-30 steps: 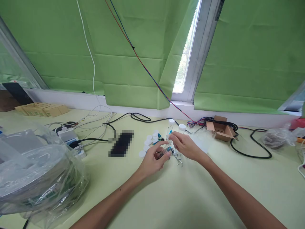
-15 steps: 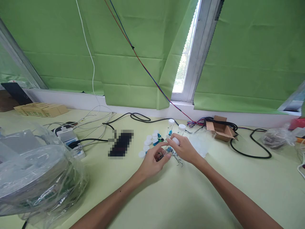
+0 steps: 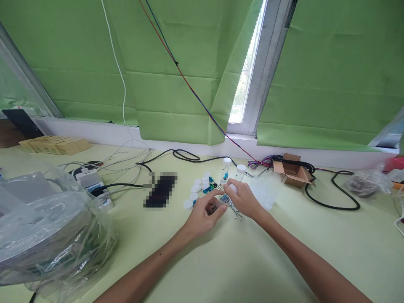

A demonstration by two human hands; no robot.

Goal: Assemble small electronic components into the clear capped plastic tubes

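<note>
My left hand (image 3: 203, 214) is curled around a small clear tube (image 3: 218, 203) with blue and dark parts inside. My right hand (image 3: 243, 198) pinches a white cap (image 3: 232, 187) at the tube's upper end. Both hands meet just above the pale green table (image 3: 227, 261). Behind them stand two capped clear vials (image 3: 226, 167), and several loose white caps (image 3: 196, 191) lie to the left. Small metal pins (image 3: 236, 213) lie under my right hand.
A plastic-wrapped bundle (image 3: 47, 227) fills the left. A blurred dark object (image 3: 160, 189), a power strip (image 3: 91, 181) and black cables (image 3: 186, 156) lie behind. An open cardboard box (image 3: 293, 170), clear plastic bags (image 3: 268, 189) and a bagged item (image 3: 368, 183) sit to the right.
My right hand picked up a white cap and brought it down onto the end of the tube in my left hand. My left hand stayed almost still.
</note>
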